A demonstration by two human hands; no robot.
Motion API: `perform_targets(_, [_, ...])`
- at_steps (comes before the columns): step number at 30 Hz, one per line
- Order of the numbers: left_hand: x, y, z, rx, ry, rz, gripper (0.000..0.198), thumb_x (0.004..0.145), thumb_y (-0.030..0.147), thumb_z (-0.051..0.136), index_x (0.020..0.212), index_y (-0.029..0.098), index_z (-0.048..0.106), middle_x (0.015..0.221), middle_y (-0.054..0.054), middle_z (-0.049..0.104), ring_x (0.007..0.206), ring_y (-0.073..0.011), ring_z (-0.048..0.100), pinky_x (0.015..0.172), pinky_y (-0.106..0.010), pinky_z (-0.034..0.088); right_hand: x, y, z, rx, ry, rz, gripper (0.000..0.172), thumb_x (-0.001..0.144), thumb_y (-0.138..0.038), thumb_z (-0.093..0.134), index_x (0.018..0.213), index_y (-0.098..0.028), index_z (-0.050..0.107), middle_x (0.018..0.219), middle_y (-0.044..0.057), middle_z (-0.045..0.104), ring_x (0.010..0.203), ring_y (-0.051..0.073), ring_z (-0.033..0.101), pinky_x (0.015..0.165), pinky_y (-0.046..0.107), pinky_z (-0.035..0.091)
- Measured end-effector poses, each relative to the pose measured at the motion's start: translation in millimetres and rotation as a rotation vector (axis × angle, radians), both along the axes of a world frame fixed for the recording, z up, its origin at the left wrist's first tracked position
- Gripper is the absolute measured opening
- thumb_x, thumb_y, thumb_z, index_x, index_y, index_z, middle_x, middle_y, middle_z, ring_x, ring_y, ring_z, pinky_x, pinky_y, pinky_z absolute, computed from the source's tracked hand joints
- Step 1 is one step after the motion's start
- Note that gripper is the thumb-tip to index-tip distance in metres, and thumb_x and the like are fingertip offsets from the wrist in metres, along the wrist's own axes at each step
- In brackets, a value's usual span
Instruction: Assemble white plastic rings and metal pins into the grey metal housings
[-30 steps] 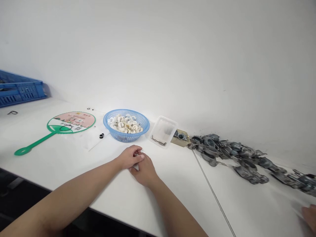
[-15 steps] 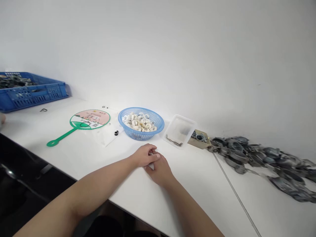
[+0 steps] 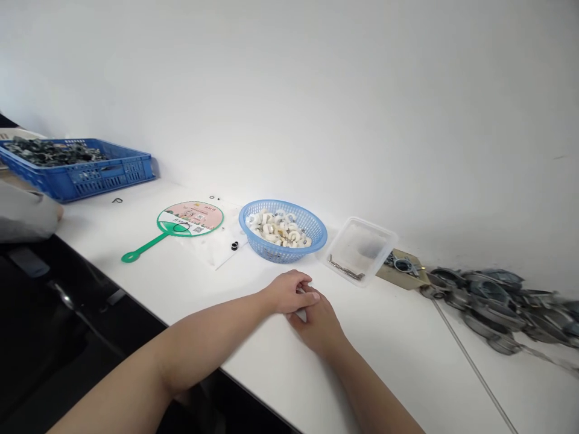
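My left hand [image 3: 289,292] lies over my right hand [image 3: 319,322], the fingers folded together on the white table [image 3: 398,337]. A small pale thing may show between the fingers, but it is too hidden to name. Just beyond the hands stands a blue plastic mesh basket [image 3: 280,259] heaped with white rings [image 3: 278,229]. To its right is a clear plastic tub [image 3: 359,250] holding bent metal hex keys [image 3: 346,269]. Left of the basket lies a green and pink hand fan [image 3: 190,218], with a small black ring [image 3: 234,246] near it.
A long pile of grey metal castings [image 3: 488,310] runs along the wall at right, beside a cardboard tag [image 3: 398,271]. A thin metal rod [image 3: 473,367] lies on the table. Farther left stand a blue crate [image 3: 76,181] of dark parts and a person's pale sleeve [image 3: 27,211].
The view has swung left, so everything shifts right and the blue crate shows whole. A hand at the right edge has gone, and a sleeve now shows at left. My hands stay clasped.
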State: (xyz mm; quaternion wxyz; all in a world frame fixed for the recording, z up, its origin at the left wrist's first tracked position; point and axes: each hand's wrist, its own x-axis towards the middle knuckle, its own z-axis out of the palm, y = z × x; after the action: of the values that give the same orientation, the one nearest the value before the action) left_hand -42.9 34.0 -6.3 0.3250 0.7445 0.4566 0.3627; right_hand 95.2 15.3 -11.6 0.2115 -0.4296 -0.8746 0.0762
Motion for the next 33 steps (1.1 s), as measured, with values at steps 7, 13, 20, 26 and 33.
perform_targets(7, [-0.3,0.6,0.1,0.000,-0.010,-0.005,0.049,0.075,0.045,0.056,0.115,0.016,0.056,0.114,-0.009,0.057,0.099,-0.0219,0.056,0.090,-0.035,0.046,-0.1,1.6,-0.8,0.012,-0.015,0.004,0.042,0.074,-0.023,0.051,0.115,-0.020,0.054,0.111,0.007,0.058,0.106,0.026,0.051,0.089,0.041,0.041])
perform_targets(13, [1.1,-2.4,-0.1,-0.002,-0.016,-0.005,0.050,0.075,0.045,0.056,0.116,0.017,0.055,0.114,-0.008,0.057,0.098,-0.0220,0.056,0.089,-0.034,0.046,1.9,-1.5,-0.4,-0.017,0.015,-0.015,0.049,0.073,-0.023,0.053,0.122,-0.022,0.050,0.116,0.007,0.056,0.108,0.025,0.051,0.091,0.042,0.041])
perform_targets(20, [2.0,-3.3,0.1,-0.027,-0.027,-0.005,0.052,0.074,0.045,0.057,0.117,0.016,0.055,0.115,-0.009,0.057,0.100,-0.0228,0.056,0.090,-0.036,0.046,1.9,-4.3,2.9,-0.030,0.009,-0.010,0.042,0.072,-0.021,0.053,0.114,-0.022,0.055,0.115,0.007,0.056,0.108,0.026,0.050,0.092,0.042,0.040])
perform_targets(26, [2.4,-2.5,-2.0,-0.028,-0.025,-0.010,0.053,0.074,0.047,0.057,0.117,0.016,0.055,0.115,-0.009,0.057,0.101,-0.0233,0.056,0.091,-0.036,0.045,2.0,-4.4,1.7,-0.042,0.003,-0.032,0.041,0.072,-0.021,0.054,0.113,-0.023,0.055,0.116,0.007,0.055,0.109,0.026,0.049,0.092,0.042,0.040])
perform_targets(33, [1.3,-2.8,-3.0,-0.026,-0.026,-0.010,0.053,0.075,0.045,0.057,0.118,0.015,0.054,0.116,-0.009,0.057,0.102,-0.0234,0.056,0.092,-0.035,0.045,1.1,-6.2,2.7,-0.052,0.024,-0.019,0.039,0.074,-0.022,0.053,0.113,-0.022,0.054,0.115,0.006,0.055,0.108,0.026,0.049,0.090,0.041,0.040])
